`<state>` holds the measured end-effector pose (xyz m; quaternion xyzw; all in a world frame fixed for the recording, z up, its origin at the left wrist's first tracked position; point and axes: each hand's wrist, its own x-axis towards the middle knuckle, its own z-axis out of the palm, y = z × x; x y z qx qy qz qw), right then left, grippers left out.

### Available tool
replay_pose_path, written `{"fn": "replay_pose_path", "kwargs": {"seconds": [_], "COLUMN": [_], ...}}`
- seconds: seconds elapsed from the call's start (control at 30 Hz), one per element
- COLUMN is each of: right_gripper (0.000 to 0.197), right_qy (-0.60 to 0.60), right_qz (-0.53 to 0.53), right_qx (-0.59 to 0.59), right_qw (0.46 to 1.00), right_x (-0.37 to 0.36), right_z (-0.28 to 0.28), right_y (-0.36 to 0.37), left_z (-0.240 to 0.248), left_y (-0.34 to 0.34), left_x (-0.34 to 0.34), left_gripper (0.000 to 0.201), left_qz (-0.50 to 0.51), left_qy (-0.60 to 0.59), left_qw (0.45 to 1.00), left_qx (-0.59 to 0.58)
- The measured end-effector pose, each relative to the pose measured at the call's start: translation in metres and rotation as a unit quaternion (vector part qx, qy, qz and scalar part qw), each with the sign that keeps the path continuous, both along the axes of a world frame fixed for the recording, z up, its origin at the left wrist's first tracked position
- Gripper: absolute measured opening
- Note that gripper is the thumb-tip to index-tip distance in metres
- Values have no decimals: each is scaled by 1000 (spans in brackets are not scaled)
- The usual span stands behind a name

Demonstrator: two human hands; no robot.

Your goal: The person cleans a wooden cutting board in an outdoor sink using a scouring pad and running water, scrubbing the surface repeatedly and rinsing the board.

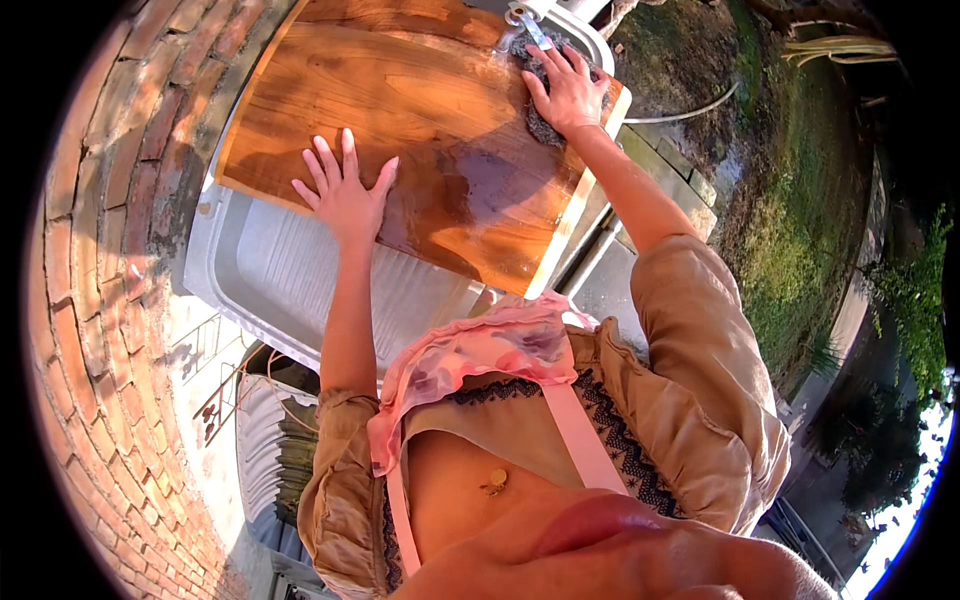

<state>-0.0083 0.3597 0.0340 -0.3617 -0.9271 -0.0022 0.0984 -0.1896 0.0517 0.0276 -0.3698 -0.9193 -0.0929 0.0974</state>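
A large wooden board point(400, 120), wet and shiny in places, lies across a white sink point(235, 275) with a ribbed draining surface. My left hand point(345, 195) rests on the board's near left part, fingers spread and nothing in it. At the far right corner my right hand point(568, 92) lies with outstretched fingers over a dark grey, fuzzy scrubbing pad point(543, 128). Water point(535, 32) runs from a tap point(530, 10) onto the pad beside my fingertips. Part of the pad is hidden beneath my hand.
A brick wall point(95, 230) rises close on the left. Beyond the sink to the right are a thin pale hose point(690, 115), paving slabs and mossy, grassy ground point(785, 240). A ribbed grey tub point(265, 470) stands below the sink at lower left.
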Motion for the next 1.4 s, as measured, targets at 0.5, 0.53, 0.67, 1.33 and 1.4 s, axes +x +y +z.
{"fn": "replay_pose_path", "kwargs": {"seconds": [0.5, 0.53, 0.67, 1.33, 1.4], "right_gripper": [44, 44, 47, 54, 58], "right_qy": [81, 78, 108, 396, 384], "right_qz": [-85, -91, 43, -86, -74], "right_qx": [15, 11, -58, -260, -267], "right_qw": [993, 993, 992, 876, 881], "right_x": [53, 45, 72, 134, 145], "right_z": [-7, -5, -1, -27, -29], "right_y": [30, 21, -82, -187, -208], "left_z": [1, 2, -5, -20, -24], "left_y": [55, 56, 40, 41, 43], "left_x": [57, 55, 50, 42, 52], "left_gripper": [93, 92, 93, 90, 85], "left_qz": [-32, -30, -15, -47, -35], "left_qy": [-62, -48, -30, 6, -17], "left_qw": [995, 995, 996, 998, 998], "left_qx": [-77, -78, -80, -38, -39]}}
